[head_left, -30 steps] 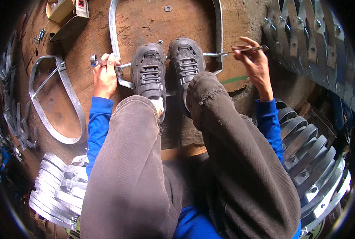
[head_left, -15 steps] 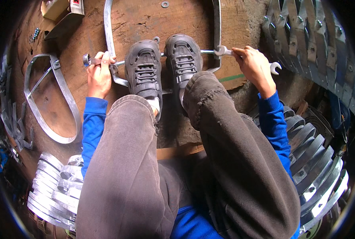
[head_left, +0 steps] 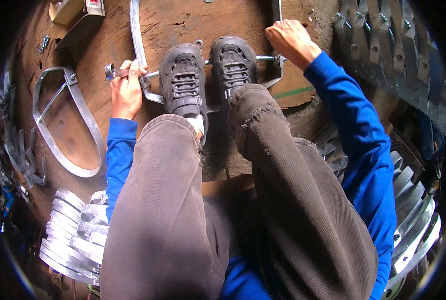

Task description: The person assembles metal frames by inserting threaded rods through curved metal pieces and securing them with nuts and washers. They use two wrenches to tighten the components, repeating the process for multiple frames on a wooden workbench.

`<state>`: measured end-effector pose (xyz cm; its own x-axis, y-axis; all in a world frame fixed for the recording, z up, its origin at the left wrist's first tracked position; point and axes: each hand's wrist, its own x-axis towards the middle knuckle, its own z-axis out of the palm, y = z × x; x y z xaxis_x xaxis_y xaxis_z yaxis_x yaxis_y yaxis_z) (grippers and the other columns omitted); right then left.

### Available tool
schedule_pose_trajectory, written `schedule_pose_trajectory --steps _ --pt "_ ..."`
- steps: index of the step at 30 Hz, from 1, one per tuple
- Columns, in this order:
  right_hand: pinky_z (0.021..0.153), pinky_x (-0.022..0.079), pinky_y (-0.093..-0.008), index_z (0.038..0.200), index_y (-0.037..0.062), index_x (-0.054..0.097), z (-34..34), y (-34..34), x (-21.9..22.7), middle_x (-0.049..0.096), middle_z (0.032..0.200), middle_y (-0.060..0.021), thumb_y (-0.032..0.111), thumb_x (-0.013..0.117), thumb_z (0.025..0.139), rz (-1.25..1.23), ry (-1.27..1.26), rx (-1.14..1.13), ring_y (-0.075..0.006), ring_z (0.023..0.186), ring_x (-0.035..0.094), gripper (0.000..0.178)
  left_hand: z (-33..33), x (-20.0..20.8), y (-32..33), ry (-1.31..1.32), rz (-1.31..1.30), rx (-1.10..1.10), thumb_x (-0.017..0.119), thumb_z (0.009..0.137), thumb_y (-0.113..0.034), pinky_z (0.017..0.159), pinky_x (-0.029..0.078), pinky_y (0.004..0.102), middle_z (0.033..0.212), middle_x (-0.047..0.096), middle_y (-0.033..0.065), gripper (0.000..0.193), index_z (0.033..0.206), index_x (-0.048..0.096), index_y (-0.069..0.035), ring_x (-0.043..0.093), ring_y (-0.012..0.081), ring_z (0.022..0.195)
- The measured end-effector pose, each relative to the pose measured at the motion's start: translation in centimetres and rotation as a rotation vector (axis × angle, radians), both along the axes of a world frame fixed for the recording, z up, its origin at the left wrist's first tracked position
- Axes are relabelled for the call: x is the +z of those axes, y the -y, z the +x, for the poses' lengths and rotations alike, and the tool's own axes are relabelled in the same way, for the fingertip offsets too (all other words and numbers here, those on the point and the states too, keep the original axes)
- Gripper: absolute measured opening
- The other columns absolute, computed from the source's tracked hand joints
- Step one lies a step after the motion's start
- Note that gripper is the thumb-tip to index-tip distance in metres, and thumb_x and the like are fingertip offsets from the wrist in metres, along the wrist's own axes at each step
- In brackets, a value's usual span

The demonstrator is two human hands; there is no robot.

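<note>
A bent grey metal strap frame (head_left: 136,37) lies on the wooden board, with a thin threaded rod (head_left: 266,58) crossing between its two sides. Both my shoes (head_left: 184,80) press down over the rod and the frame's near end. My left hand (head_left: 126,95) is closed on a ring wrench (head_left: 120,73) beside the rod's left end; the wrench's ring sticks out to the left. Over the frame's right side, my right hand (head_left: 294,44) is closed round an open-end wrench (head_left: 311,18). Only one jaw shows past the knuckles, and the rest is hidden under the hand.
A finished-looking strap loop (head_left: 94,127) with a cross rod lies at left. Stacked bent straps stand at lower left (head_left: 65,235) and lower right (head_left: 415,230). More bolted straps (head_left: 383,45) fill the upper right. An open carton (head_left: 80,22) and small bolts (head_left: 45,42) sit upper left.
My right hand has swung up and slightly left with the open-end wrench, whose jaw has left the rod's right end. My left hand stays at the rod's left end with its wrench.
</note>
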<state>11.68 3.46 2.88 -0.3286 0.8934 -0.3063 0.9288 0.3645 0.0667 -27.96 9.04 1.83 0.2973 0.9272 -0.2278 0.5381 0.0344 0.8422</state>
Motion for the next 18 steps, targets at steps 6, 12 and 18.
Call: schedule_pose_trajectory --steps 6,12,18 --pt "0.063 0.056 -0.0399 0.071 0.0071 0.068 -0.2 1.3 0.0 0.069 0.074 -0.0136 0.014 0.058 0.082 -0.053 0.090 0.000 -0.0284 0.072 0.071 0.017 0.2 -1.5 -0.3 0.034 -0.020 0.010 0.047 0.102 -0.028 0.081 0.051 0.0367 0.083 0.070 0.0133 0.036 0.086 0.061 0.001 0.069 0.0248 0.088" --pt "0.066 0.056 -0.0466 0.129 -0.0016 0.050 -4.3 14.7 -0.6 0.066 0.084 -0.0173 0.018 0.057 0.087 -0.168 -0.041 -0.567 -0.0331 0.070 0.069 0.047 0.2 -0.4 0.1 0.030 -0.001 0.041 0.048 0.102 -0.027 0.082 0.051 0.0362 0.083 0.069 0.0130 0.035 0.086 0.061 0.002 0.069 0.0244 0.087" --pt "0.084 0.052 -0.0433 0.134 0.0079 0.051 -4.0 17.5 -0.5 0.067 0.099 -0.0269 0.021 0.058 0.095 -0.176 -0.795 -1.132 -0.0418 0.099 0.065 0.042 -0.1 -0.4 0.0 0.088 -0.059 0.036 0.047 0.103 -0.025 0.086 0.051 0.0364 0.081 0.065 0.0104 0.035 0.084 0.059 0.002 0.069 0.0247 0.094"
